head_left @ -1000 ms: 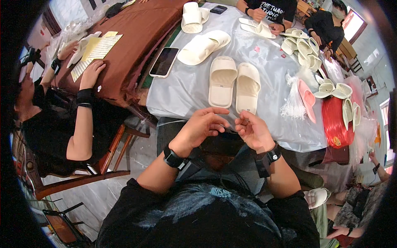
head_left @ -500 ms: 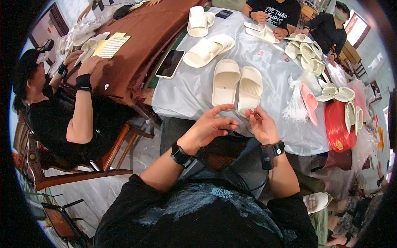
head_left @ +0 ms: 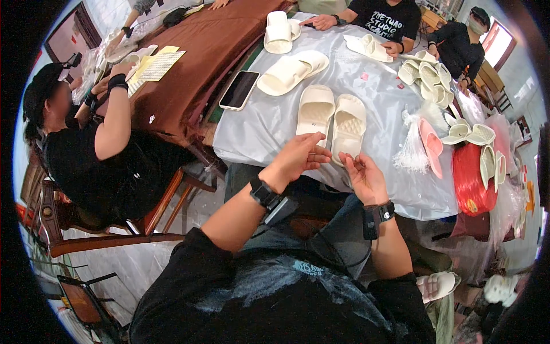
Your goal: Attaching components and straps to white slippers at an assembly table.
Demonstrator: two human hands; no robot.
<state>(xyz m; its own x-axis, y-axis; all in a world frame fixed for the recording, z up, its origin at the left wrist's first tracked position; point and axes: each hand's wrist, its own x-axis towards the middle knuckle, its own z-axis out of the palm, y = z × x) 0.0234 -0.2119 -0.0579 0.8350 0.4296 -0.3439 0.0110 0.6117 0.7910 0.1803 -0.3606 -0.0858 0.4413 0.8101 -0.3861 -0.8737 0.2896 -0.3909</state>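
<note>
Cream slippers [head_left: 349, 121] | side by side just beyond the fingertips, on plastic sheeting [head_left: 258, 132] | left hand [head_left: 295, 159]: fingers loosely spread at one heel | right hand [head_left: 367, 179]: fingers curled by the other; from here, can't tell if pinching

Two front tabletop slippers [head_left: 315, 114], one red bundle [head_left: 473, 180]

The plastic-covered table [head_left: 381, 169] bears cream slippers [head_left: 316, 110] and a phone [head_left: 239, 90].
</note>
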